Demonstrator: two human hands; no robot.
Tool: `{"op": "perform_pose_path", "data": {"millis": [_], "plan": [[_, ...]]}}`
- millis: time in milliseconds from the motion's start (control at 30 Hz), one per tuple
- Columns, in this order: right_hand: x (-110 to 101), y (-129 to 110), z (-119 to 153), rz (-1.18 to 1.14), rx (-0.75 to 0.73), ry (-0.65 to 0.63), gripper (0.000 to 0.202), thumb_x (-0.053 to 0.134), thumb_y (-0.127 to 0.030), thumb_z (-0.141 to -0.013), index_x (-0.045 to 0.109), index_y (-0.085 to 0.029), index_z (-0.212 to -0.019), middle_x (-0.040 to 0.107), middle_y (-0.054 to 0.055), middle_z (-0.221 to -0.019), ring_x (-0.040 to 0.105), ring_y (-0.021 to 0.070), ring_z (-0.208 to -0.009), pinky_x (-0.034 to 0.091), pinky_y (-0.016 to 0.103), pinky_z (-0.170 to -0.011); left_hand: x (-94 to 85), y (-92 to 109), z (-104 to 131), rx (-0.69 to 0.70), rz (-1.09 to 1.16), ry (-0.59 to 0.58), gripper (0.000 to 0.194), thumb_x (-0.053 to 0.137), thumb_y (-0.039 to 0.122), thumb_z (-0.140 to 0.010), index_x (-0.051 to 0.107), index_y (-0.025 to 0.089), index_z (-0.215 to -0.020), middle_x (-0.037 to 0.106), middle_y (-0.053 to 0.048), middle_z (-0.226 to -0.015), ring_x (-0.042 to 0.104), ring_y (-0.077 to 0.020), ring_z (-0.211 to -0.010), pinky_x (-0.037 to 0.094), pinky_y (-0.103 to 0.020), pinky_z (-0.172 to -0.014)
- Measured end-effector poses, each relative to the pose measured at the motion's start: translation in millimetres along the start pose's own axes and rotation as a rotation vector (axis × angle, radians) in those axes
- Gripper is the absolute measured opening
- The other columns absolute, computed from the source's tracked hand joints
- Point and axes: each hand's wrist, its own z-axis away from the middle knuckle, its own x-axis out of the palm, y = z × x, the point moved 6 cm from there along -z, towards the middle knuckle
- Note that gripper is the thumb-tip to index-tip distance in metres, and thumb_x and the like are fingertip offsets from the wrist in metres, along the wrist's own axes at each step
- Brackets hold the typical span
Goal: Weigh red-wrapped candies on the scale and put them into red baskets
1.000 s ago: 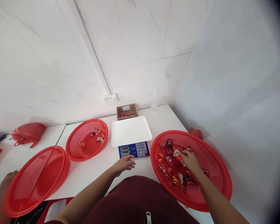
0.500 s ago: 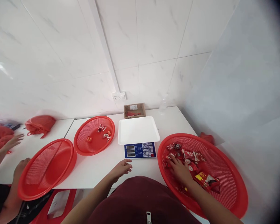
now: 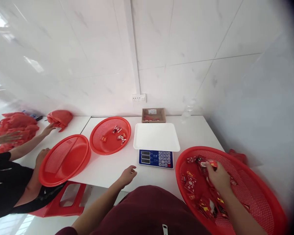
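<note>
1. Wall (image 3: 186, 39): rose behind the tabletop (image 3: 112, 166), with pale, marble-veined panels.
2. Tabletop: ran along the wall in white; carried baskets, a scale, a carton and a bottle.
3. Co-worker in black (image 3: 9, 186): sat at far left, with one hand (image 3: 48, 129) at a red bag and another hand (image 3: 42, 154) just beside the left basket.
4. Right basket (image 3: 259, 192): lay to the right of the scale, with mesh walls; contained loose packets (image 3: 191, 183), mostly red.
5. Left basket (image 3: 74, 160): sat at the near edge of the tabletop, close to the co-worker.
6. Middle basket (image 3: 107, 147): stood just beyond the left basket; contained a few small wrapped pieces (image 3: 103, 138).
7. Red stool (image 3: 71, 205): stood below tabletop level, at left.
8. Scale (image 3: 156, 159): stood between the middle and right baskets, with a white tray (image 3: 156, 136) above its blue keypad panel.
9. Red bag (image 3: 60, 118): lay near the wall, at left.
10. Carton (image 3: 154, 120): stood behind the tray; contained red items, too small to identify.
11. Clear bottle (image 3: 187, 112): stood right of the carton.
12. Right hand (image 3: 219, 176): reached into the right basket; pinched a red packet (image 3: 212, 164) between thumb and fingers.
13. Left hand (image 3: 127, 176): hung in front of the scale, relaxed and unclenched, with fingers loosely bent.
14. Red packet: sat within the right basket's outline, above the loose packets.
</note>
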Motion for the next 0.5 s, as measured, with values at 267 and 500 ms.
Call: {"op": "perform_pose_path", "data": {"millis": [267,500], "plan": [[-10,-109,-6,-0.562,0.021,-0.014,0.037,0.056,-0.050,-0.072,0.063,-0.020,-0.093,0.068,0.007,-0.084,0.062,0.0221,-0.076,0.048,0.034,-0.070,2.3,-4,7,0.012,-0.026,0.006,0.048,0.056,0.039,-0.079,0.054,0.015,-0.121,0.062,-0.011,-0.112,0.058,-0.0196,-0.095,0.043,-0.028,-0.081],[74,-183,-15,-1.005,0.250,-0.370,0.022,0.067,-0.037,-0.066,0.060,-0.019,-0.078,0.063,-0.003,-0.066,0.059,0.0130,-0.060,0.048,0.026,-0.057,6.3,14,10,0.056,-0.053,-0.025,0.048,0.054,0.036,-0.079,0.053,0.016,-0.123,0.062,-0.011,-0.115,0.059,-0.0204,-0.098,0.044,-0.030,-0.083]]}}
